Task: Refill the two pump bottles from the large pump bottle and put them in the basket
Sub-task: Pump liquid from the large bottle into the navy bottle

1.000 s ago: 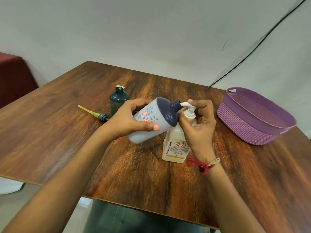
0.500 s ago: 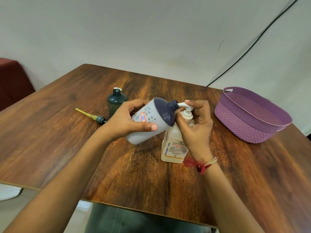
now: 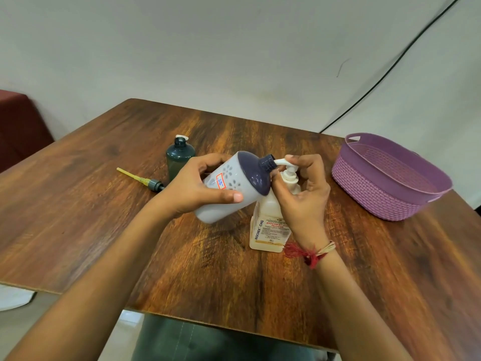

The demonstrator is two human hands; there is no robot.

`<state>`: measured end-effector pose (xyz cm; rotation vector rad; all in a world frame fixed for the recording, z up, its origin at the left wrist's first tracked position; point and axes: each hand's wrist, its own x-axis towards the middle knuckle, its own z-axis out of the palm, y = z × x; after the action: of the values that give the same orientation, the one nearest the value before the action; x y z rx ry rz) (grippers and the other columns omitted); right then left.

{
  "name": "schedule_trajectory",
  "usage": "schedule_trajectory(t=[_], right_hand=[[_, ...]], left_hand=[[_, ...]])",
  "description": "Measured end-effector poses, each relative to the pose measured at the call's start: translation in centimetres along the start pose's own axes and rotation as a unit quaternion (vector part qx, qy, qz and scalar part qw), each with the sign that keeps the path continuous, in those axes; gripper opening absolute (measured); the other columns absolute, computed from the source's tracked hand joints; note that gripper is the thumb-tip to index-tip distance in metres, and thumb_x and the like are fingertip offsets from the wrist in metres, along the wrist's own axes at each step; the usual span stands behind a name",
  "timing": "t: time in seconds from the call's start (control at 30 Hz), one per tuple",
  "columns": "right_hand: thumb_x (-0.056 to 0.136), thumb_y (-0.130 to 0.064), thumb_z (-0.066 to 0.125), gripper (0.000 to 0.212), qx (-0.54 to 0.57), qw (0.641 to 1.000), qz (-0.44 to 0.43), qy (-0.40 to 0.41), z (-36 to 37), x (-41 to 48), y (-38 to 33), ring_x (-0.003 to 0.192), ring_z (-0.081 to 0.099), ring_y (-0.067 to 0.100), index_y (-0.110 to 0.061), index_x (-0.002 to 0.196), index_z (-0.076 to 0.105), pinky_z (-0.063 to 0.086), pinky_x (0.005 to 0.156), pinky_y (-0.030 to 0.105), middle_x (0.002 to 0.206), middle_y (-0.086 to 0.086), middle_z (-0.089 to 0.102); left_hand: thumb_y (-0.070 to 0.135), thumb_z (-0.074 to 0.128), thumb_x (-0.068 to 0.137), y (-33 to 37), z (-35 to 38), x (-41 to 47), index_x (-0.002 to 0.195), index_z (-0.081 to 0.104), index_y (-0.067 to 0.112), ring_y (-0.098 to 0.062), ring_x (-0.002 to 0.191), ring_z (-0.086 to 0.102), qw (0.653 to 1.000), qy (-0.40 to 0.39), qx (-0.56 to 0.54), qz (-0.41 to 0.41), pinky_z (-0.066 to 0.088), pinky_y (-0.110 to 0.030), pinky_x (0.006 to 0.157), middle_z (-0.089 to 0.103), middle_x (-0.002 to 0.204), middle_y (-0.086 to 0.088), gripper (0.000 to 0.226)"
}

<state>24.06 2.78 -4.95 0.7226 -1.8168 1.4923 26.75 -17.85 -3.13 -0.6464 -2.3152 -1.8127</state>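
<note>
At frame centre the left hand [image 3: 192, 190] is gripping the tilted white bottle [image 3: 229, 179], neck at the spout [image 3: 279, 161] (the right hand [image 3: 304, 199] is curling round the pump [image 3: 290, 175] of the big bottle [image 3: 268, 230]).

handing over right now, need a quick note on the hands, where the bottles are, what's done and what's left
Left hand grips the white bottle, tilted, its open neck at the spout of the large pump bottle.
Right hand curls round that bottle's pump head.
Green bottle stands open behind; a pump with yellow tube lies beside it.
Done: both small bottles opened. Fill levels cannot be told.
Left: finish filling, refit pumps, put both in the purple basket; neither is there yet.
</note>
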Motion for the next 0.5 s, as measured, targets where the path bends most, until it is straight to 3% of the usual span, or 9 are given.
schedule_trajectory(t=[0.17, 0.3, 0.5], right_hand=[[0.081, -0.012, 0.066, 0.041, -0.006, 1.0, 0.004, -0.003, 0.06, 0.08, -0.26, 0.086, 0.062, 0.007, -0.041, 0.103, 0.049, 0.049, 0.074, 0.021, 0.097, -0.018, 0.06], [0.082, -0.011, 0.065, 0.041, -0.009, 1.0, -0.01, -0.012, -0.04, -0.11, -0.24, 0.089, 0.062, 0.005, -0.033, 0.113, 0.049, 0.049, 0.075, 0.019, 0.103, -0.021, 0.059], [0.082, -0.01, 0.069, 0.031, -0.02, 1.0, -0.005, 0.021, 0.23, -0.25, -0.18, 0.085, 0.062, 0.005, -0.03, 0.1, 0.052, 0.049, 0.072, 0.02, 0.093, -0.021, 0.06]], left_hand=[[0.042, 0.076, 0.055, 0.06, 0.07, -0.03, 0.108, 0.063, 0.018, -0.017, 0.087, 0.064, 1.0, -0.005, 0.007, 0.002, 0.053, -0.026, 0.073, 0.067, 0.099, -0.004, 0.059], [0.041, 0.076, 0.055, 0.08, 0.2, -0.11, 0.107, 0.063, 0.017, -0.015, 0.085, 0.064, 1.0, -0.007, 0.004, 0.003, 0.052, -0.024, 0.071, 0.067, 0.097, -0.003, 0.059], [0.041, 0.076, 0.055, 0.01, 0.04, -0.02, 0.106, 0.063, 0.02, -0.015, 0.087, 0.064, 1.0, 0.0, -0.005, 0.002, 0.052, -0.023, 0.072, 0.067, 0.098, 0.0, 0.057]])
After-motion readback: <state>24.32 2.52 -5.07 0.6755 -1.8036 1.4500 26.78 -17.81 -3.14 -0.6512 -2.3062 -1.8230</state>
